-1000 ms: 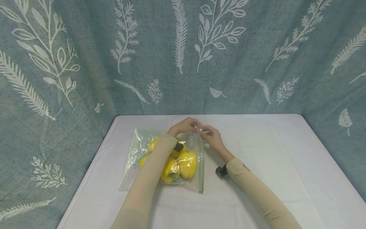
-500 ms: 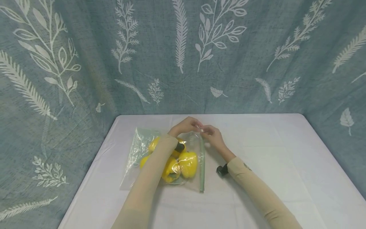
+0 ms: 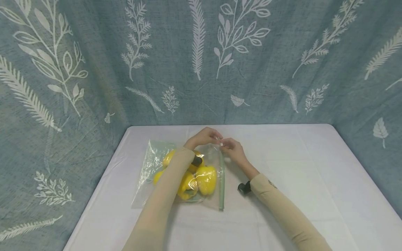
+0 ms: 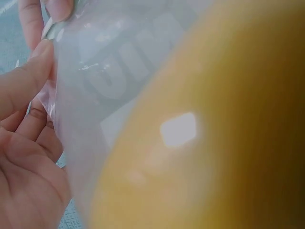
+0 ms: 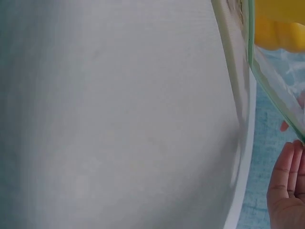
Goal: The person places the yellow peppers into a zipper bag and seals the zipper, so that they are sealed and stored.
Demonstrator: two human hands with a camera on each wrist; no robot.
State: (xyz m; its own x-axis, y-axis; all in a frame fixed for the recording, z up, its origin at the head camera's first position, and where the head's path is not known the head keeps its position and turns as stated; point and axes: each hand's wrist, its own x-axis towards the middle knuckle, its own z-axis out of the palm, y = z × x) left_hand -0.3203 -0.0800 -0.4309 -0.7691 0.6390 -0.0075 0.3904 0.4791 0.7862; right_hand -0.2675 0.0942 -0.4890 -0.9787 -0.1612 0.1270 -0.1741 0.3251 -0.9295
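Observation:
A clear zip bag (image 3: pixel 201 202) with a green zip strip (image 3: pixel 222 188) along its right edge lies flat in the head view. Inside are several yellow bell peppers (image 3: pixel 206 179), partly covered by the left forearm. At the bag's far right corner, my left hand (image 3: pixel 204 136) pinches the plastic between thumb and fingers, as the left wrist view shows close up. From the right side, my right hand (image 3: pixel 233 150) pinches the same corner, its fingertips almost meeting the left ones. A small white bit shows between them. A blurred yellow pepper (image 4: pixel 205 143) fills much of the left wrist view.
The bag lies on a white-covered table (image 3: pixel 292 174), left of its middle. Behind and at both sides hangs a blue-grey curtain (image 3: pixel 201 97) with white leaf prints. Dark wrist cameras (image 3: pixel 244 188) sit on both wrists, the left one over the peppers.
Both hands keep to the same corner of the bag, with only slight finger shifts. The white bit at the fingertips looks shorter than a second ago. The bag and peppers stay put.

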